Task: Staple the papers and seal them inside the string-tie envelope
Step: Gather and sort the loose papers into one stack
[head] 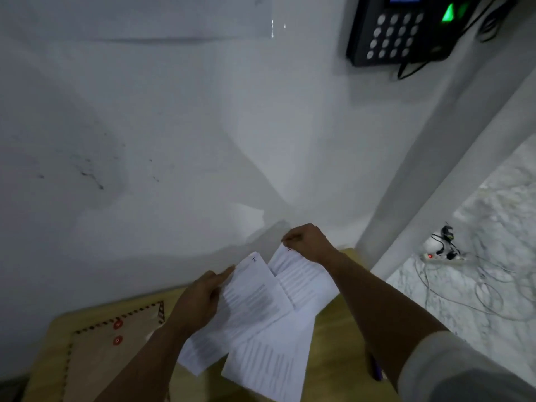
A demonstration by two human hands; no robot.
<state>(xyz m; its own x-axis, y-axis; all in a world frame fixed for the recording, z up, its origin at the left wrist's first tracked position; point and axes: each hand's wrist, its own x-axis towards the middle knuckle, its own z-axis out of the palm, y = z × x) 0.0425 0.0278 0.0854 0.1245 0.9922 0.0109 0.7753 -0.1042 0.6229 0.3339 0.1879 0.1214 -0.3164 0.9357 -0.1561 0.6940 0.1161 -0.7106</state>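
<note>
White wall fills most of the view, with a black keypad terminal (401,30) mounted high at the right and a small wooden desk (333,338) pushed against the wall below; off to the right, a marble floor carries a power strip (443,258) and loose cables.

Both hands work above the desk; the left hand (200,303) pinches the left edge of 1 printed sheet (246,309), thumb on top and fingers underneath; the right hand (307,242) is closed on the top corner of a 2nd sheet (301,280), which fans out to the right and overlaps the 1st. A 3rd sheet (269,364) lies lower, apparently flat on the desk, partly under the other 2. So the papers are held and spread rather than squared up. The brown string-tie envelope (107,349) lies flat on the left part of the desk, its 2 red discs facing up, just beside the left forearm and not touched.

No stapler is visible; a dark pen-like object (375,369) sits by the right forearm, too blurred to identify.

The sheets look light, thin and floppy; they sag where unsupported, slide easily over each other, and would crease under a hard pinch; the best hold is likely along 1 edge or corner, after tapping the stack level on the desk. The envelope looks stiffer; it is probably best lifted by its flap end.
</note>
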